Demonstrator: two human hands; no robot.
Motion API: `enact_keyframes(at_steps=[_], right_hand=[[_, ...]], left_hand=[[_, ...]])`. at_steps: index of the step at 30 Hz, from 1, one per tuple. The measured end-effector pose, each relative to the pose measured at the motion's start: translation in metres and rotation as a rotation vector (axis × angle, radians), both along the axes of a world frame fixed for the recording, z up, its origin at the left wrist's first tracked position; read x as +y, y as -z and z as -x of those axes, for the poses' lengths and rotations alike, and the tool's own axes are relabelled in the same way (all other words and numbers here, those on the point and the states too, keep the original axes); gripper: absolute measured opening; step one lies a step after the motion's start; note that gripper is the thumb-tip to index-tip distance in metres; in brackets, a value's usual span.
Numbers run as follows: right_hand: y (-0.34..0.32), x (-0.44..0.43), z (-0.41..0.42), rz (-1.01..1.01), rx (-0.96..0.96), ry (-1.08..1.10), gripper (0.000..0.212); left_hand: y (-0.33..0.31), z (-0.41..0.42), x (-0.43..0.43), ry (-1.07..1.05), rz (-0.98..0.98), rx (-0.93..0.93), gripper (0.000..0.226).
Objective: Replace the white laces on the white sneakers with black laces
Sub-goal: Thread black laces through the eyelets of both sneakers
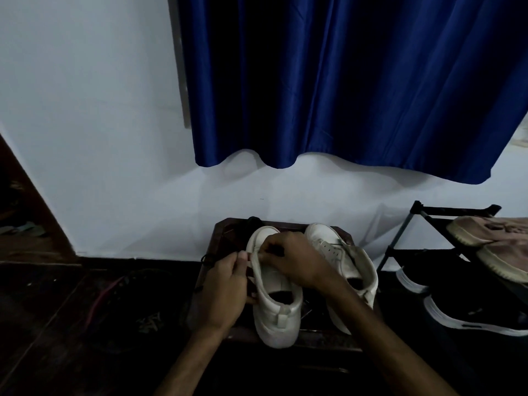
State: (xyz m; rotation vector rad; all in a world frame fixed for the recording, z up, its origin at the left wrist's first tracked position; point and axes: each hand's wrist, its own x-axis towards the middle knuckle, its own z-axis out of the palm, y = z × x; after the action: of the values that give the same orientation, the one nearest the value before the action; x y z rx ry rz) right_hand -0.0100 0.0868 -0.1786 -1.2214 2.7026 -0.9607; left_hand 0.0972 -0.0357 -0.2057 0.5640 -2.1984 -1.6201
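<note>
1. Left hand [228,284]: fingers curled, thumb and forefinger apparently pinching the black lace [274,249] at the sneaker's outer eyelet edge.
2. Right hand [294,261]: over the tongue, fingertips narrow, pinching the same lace.
3. Sneaker [274,310]: white, heel toward the camera, on a dark stool [220,232]. Likely light, with a soft upper and stiff sole; steady it by the eyelet flap.
4. The lace is thin and limp and probably slips; take it near the tip.
5. Other sneaker [340,252]: just beside it, eyelets look unlaced.
6. Shoe rack [400,244] at right, blue curtain [343,81] behind.
</note>
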Motion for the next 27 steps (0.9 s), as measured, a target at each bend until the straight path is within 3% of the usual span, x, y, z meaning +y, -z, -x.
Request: enact_keyframes(at_steps=[2,6,10,12,15,20,21,22,25,27], right_hand=[[-0.003,0.002,-0.001,-0.028,0.031,-0.01,0.009],[-0.007,0.011,-0.013,-0.01,0.063,0.018,0.037],[0.008,0.022,-0.038,-0.214,0.07,0.144,0.068],[0.016,0.022,-0.047,-0.119,0.13,0.205,0.062],[0.021,0.023,-0.052,0.147,0.104,0.266,0.046],[0.024,0.02,-0.057,0.326,0.049,0.347,0.056],[0.025,0.02,-0.057,0.34,0.028,0.36,0.057],[0.026,0.02,-0.056,0.344,0.021,0.367,0.058],[0.028,0.021,-0.054,0.336,0.028,0.38,0.056],[0.029,0.02,-0.055,0.341,0.009,0.396,0.054]], left_hand=[[0.003,0.002,0.005,-0.018,0.044,0.006,0.017],[0.005,0.007,0.013,-0.106,0.157,0.058,0.004],[0.006,0.006,0.022,-0.117,0.172,0.08,0.006],[0.015,0.001,0.024,-0.116,-0.044,0.093,0.009],[0.016,-0.006,0.017,-0.191,-0.606,0.247,0.015],[0.001,-0.01,-0.004,-0.195,-1.172,0.47,0.02],[-0.001,-0.011,-0.005,-0.184,-1.142,0.435,0.019],[0.002,-0.011,-0.006,-0.169,-0.954,0.361,0.021],[0.02,-0.012,-0.006,-0.013,-0.004,0.163,0.011],[0.025,-0.016,-0.007,0.16,0.297,0.049,0.01]])
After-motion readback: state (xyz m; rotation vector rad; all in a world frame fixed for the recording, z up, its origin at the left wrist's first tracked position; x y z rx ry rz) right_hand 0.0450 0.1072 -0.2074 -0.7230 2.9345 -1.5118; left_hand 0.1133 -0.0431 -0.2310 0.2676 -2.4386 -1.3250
